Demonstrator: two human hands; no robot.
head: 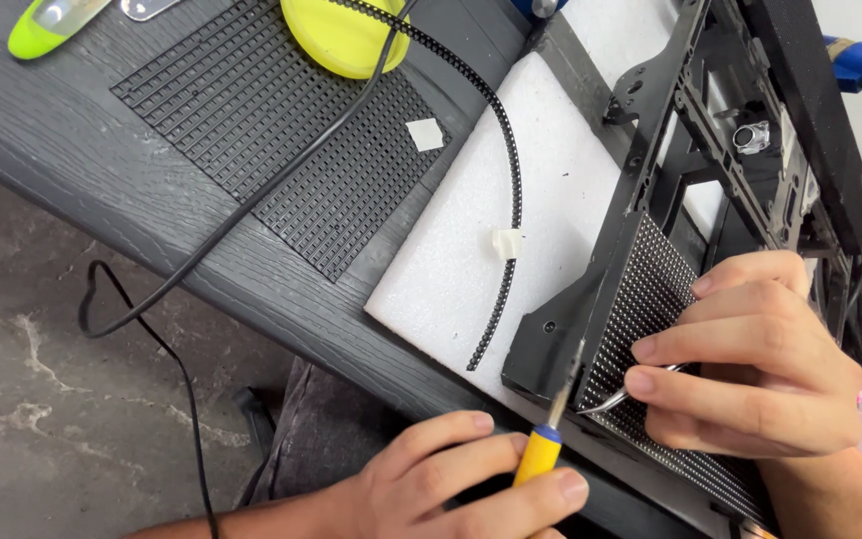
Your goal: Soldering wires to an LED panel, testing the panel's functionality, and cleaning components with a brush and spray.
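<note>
From the head camera, the left hand (451,479) is closed around the yellow-and-blue handle of a soldering iron (549,429), whose thin tip points up past the fingers to the lower corner of an LED panel (650,329). The right hand (750,349), just right of that tip, lies on the panel's dotted face with its fingers curled around metal tweezers (616,394); their curved points reach leftward and almost meet the iron's tip.

The panel sits in a black metal frame (710,130) leaning on a white foam block (491,240), above and left of both hands. On the foam, a black strip of parts (511,170) curves away from the left hand toward a yellow dish (341,40) and a second dark grid panel (261,130) on the counter (102,170).

The likely risks: the iron's tip is close to the right hand's fingertips, so a slip could burn them. Lingering on one spot could scorch neighbouring dots. The iron's black cable (152,329) hangs over the counter's edge, and a snag could jerk the tip. The tweezers could let a tiny part spring loose.
</note>
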